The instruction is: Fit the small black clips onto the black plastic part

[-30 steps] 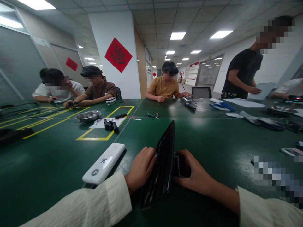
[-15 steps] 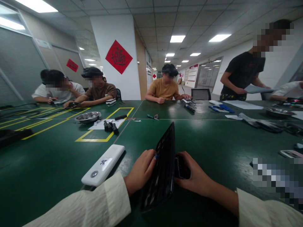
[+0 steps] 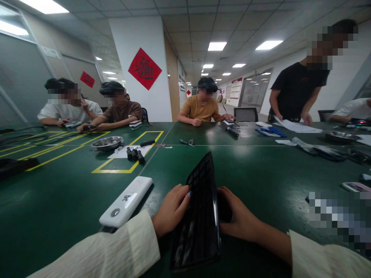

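Observation:
A glossy black flat panel (image 3: pixel 199 216) with a grid of rectangles on its face stands tilted on edge between my hands; I cannot tell its exact kind. My left hand (image 3: pixel 173 208) grips its left edge, thumb on the gridded face and fingers hidden behind it. On the other side, my right hand (image 3: pixel 239 216) curls round a dark part at the panel's back, mostly in shadow. Left of my left hand lies a white power bank (image 3: pixel 127 202) marked 26.
A metal bowl (image 3: pixel 108 143), black cylindrical parts (image 3: pixel 135 155) on white paper and pliers (image 3: pixel 187 142) lie across the green table (image 3: pixel 72 197). Blue-and-grey gloves (image 3: pixel 319 150) are at right. Several people sit opposite; a standing person (image 3: pixel 298 88) leans over papers (image 3: pixel 298 126).
The panel has turned so that more of its gridded face shows, and its near edge has swung right. At the far right, the standing person has lowered the papers to the table.

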### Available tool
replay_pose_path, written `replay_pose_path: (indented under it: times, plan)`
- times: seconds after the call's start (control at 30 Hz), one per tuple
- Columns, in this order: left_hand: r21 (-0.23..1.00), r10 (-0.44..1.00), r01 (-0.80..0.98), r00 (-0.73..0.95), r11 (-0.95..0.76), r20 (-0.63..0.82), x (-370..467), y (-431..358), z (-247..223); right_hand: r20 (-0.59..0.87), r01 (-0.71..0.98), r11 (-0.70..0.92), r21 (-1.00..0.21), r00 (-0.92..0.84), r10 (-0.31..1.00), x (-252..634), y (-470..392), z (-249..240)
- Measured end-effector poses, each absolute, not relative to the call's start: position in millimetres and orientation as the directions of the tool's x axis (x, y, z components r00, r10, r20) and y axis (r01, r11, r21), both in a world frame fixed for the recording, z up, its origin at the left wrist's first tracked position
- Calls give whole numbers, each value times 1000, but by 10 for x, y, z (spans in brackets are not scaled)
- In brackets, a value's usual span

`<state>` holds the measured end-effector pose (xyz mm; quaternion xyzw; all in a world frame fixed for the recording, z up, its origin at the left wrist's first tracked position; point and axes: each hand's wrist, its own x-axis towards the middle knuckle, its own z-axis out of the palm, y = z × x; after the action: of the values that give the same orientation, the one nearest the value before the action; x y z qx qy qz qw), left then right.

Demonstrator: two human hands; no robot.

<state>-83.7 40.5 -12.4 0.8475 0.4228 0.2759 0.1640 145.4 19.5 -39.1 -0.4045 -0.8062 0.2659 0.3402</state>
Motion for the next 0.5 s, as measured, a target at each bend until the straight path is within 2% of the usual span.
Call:
replay_pose_path:
  times: [0.13,0.27,0.5]
  plan:
    - [567,832,621,493,-541,253,-836,437,-132,327,478,521,-707,-433,840,1457,193,-392]
    - [606,848,609,471,-512,244,-847,465,-172,306,503,500,-705,-419,855,1446,170,-363]
    - [492,893,746,380,-449,239,-825,420,-170,273,547,458,-701,-387,881,1420,163,-336]
